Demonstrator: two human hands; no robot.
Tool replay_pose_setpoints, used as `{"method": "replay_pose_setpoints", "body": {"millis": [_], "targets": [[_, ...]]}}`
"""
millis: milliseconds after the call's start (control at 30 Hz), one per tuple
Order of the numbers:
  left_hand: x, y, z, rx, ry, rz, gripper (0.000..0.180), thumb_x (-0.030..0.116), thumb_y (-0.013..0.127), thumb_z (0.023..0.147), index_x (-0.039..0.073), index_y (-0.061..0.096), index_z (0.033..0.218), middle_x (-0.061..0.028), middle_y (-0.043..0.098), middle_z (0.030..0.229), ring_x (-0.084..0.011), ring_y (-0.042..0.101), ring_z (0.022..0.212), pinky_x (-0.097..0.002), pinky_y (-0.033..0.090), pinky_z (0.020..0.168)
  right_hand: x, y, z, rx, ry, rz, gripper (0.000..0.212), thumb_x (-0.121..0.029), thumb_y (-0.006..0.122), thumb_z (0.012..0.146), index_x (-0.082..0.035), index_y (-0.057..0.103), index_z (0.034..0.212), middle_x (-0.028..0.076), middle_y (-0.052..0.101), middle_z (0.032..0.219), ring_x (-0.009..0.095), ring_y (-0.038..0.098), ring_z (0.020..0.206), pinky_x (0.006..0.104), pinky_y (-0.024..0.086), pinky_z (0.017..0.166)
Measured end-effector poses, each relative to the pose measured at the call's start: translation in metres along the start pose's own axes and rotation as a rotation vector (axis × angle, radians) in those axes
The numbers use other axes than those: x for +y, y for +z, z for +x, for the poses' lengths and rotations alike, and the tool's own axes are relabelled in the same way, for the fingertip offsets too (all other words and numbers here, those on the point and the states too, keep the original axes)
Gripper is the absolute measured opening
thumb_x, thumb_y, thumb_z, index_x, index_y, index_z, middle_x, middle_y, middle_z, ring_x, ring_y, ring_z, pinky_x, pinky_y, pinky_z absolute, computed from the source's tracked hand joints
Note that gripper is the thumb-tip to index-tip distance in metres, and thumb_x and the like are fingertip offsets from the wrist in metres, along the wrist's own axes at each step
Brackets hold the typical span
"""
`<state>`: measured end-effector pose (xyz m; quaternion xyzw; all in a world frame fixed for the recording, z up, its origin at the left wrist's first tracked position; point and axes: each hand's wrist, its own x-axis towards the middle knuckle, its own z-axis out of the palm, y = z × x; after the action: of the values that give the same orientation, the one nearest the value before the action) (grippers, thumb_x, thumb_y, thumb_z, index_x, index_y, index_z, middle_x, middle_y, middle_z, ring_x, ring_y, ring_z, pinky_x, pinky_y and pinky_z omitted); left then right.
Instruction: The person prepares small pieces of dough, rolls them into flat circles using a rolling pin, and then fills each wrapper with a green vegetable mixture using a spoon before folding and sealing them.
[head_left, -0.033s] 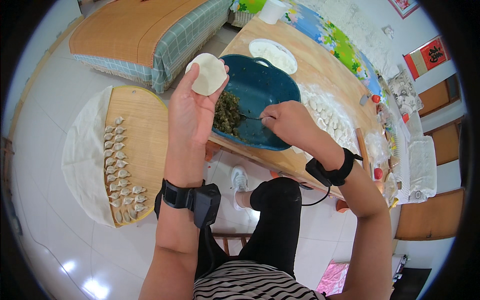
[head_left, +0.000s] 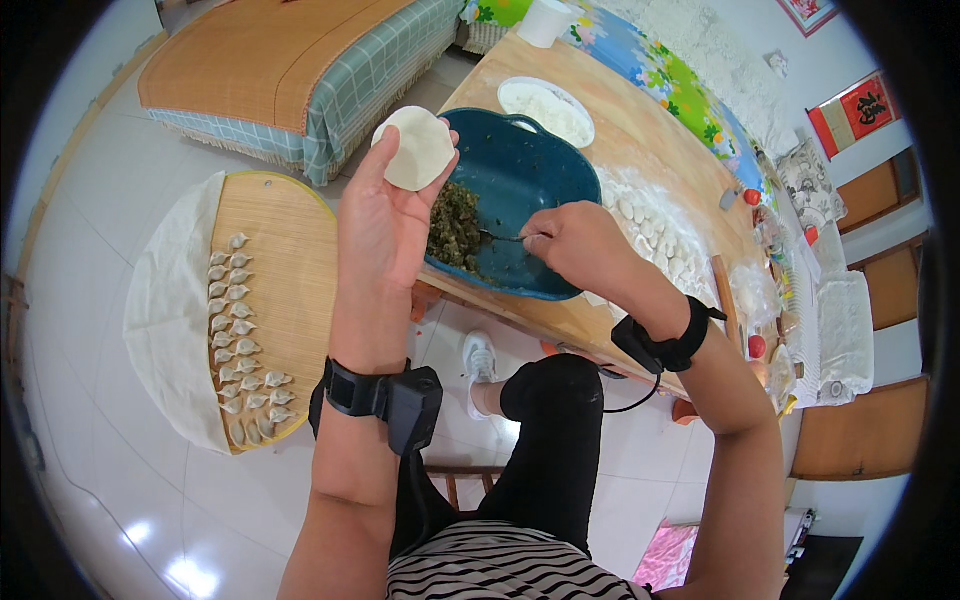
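On the fingers of my left hand (head_left: 385, 220) rests a round, flat dumpling wrapper (head_left: 418, 150), its thumb at the edge. My right hand (head_left: 575, 243) grips the handle of a metal spoon (head_left: 506, 237) over a deep blue basin (head_left: 530, 170). The spoon's end reaches the dark green-brown filling (head_left: 455, 225) heaped at the basin's left side; its bowl is hidden there. My left hand is just outside the basin's left rim. To the left, a round tray (head_left: 290, 230) holds rows of folded dumplings (head_left: 240, 328).
Right of the basin, floured dough pieces (head_left: 655, 235) lie on the wooden table (head_left: 640, 130), near a rolling pin (head_left: 726, 300). A white plate of flour (head_left: 548, 110) stands behind the basin. White cloth (head_left: 175, 310) covers the tray's left part. A bed (head_left: 300, 70) stands far left.
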<state>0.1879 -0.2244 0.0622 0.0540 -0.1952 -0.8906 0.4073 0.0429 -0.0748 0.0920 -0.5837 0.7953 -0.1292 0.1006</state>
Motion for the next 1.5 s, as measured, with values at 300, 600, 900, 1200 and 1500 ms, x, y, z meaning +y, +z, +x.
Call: {"method": "replay_pose_setpoints", "body": {"millis": [300, 600, 900, 1200, 1500], "targets": [[-0.001, -0.003, 0.002, -0.023, -0.005, -0.035, 0.038, 0.017, 0.048, 0.098, -0.01, 0.045, 0.124, -0.0281, 0.054, 0.122, -0.0359, 0.056, 0.114, -0.0422, 0.048, 0.1, 0.001, -0.014, 0.004, -0.162, 0.29, 0.494, 0.018, -0.013, 0.057, 0.075, 0.002, 0.067, 0.076, 0.013, 0.06, 0.06, 0.022, 0.061, 0.056, 0.0309, 0.047, 0.056], [0.0, -0.002, 0.001, -0.032, -0.008, -0.01, 0.039, 0.017, 0.047, 0.098, -0.011, 0.043, 0.125, -0.0284, 0.053, 0.123, -0.036, 0.055, 0.115, -0.0423, 0.047, 0.101, 0.005, -0.008, 0.0, 0.073, 0.151, 0.153, 0.021, -0.019, 0.055, 0.08, -0.005, 0.071, 0.082, 0.016, 0.066, 0.076, 0.035, 0.063, 0.071, 0.0426, 0.05, 0.066], [-0.001, -0.004, 0.002, -0.04, -0.014, -0.029, 0.039, 0.017, 0.048, 0.098, -0.011, 0.043, 0.125, -0.029, 0.053, 0.122, -0.0358, 0.056, 0.114, -0.042, 0.048, 0.1, -0.001, -0.006, -0.008, -0.072, 0.075, 0.022, 0.018, -0.018, 0.062, 0.079, -0.005, 0.072, 0.088, 0.014, 0.067, 0.074, 0.031, 0.063, 0.069, 0.0359, 0.05, 0.066], [-0.002, 0.0, 0.002, -0.016, -0.007, -0.01, 0.036, 0.019, 0.047, 0.098, -0.009, 0.046, 0.122, -0.0262, 0.058, 0.117, -0.033, 0.059, 0.109, -0.0407, 0.05, 0.096, 0.015, -0.017, -0.003, -0.16, -0.057, 0.318, 0.012, -0.012, 0.063, 0.071, -0.004, 0.071, 0.075, 0.008, 0.06, 0.062, 0.022, 0.056, 0.059, 0.0324, 0.043, 0.053], [-0.001, -0.003, 0.002, -0.033, 0.0, -0.024, 0.039, 0.016, 0.047, 0.098, -0.011, 0.041, 0.126, -0.0301, 0.052, 0.123, -0.0361, 0.056, 0.114, -0.0424, 0.049, 0.1, 0.018, -0.039, -0.005, -0.157, 0.452, 0.904, 0.017, -0.011, 0.061, 0.079, 0.004, 0.069, 0.079, -0.001, 0.043, 0.053, 0.006, 0.034, 0.045, 0.0211, 0.026, 0.043]]}}
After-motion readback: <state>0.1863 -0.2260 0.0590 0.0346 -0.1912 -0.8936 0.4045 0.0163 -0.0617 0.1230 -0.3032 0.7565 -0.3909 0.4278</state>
